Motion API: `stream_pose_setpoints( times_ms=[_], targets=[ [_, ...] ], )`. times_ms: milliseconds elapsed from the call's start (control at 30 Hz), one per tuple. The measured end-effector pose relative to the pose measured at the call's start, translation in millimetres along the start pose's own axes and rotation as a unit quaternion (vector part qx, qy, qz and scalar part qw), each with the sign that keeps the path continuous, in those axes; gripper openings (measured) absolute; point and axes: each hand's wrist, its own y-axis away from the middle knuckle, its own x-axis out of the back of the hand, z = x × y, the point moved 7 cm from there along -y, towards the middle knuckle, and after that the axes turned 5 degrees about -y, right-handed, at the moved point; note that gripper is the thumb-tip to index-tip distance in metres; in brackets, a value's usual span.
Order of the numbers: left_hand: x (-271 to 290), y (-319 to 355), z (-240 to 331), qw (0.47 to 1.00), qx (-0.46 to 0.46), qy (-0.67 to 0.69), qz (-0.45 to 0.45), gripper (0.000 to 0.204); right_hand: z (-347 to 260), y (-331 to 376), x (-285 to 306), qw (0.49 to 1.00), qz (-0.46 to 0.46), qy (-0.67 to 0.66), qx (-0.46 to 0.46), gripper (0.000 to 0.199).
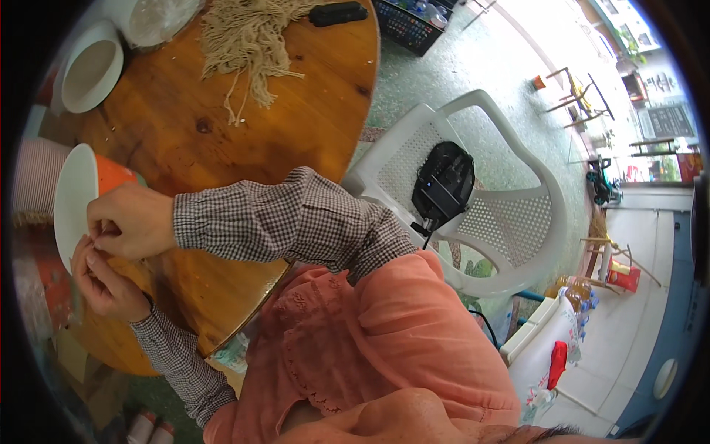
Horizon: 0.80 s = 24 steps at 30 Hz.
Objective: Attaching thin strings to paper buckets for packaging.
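Two hands meet at the left of the frame, in front of an orange tub [115, 172] with a white inside. The right hand [133, 220] has its thumb and fingers drawn together in a narrow pinch beside the tub's mouth; the left hand [107, 285] sits just below it, fingers bent, their tips close to those of the right. Whether either grip holds something cannot be told, since any piece between the fingertips is too small or hidden to make out

The close finger work looks to be under way rather than finished, judging by how the fingertips come together. Near the top of the frame, a loose heap of beige cords [248, 44] lies on the wooden bench [318, 89], its strands tangled and well apart from the hands, so that much appears unsorted. A dark object [338, 13] lies just beside the cords, and a white bowl [92, 78] is at the upper left. How much is already done, inside the tub or elsewhere, the view does not show
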Motion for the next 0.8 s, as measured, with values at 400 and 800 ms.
stream_pose_setpoints(
  times_ms=[400, 800],
  targets=[
    [14, -15, 26, 0.994, -0.083, -0.072, 0.009, 0.008, 15, 0, -7, 0.982, -0.032, -0.127, -0.138, 0.010],
    [26, -15, 19, 0.999, -0.042, -0.025, -0.001, 0.012, 18, 2, -2, 0.941, -0.041, -0.234, -0.243, 0.004]
  ],
)
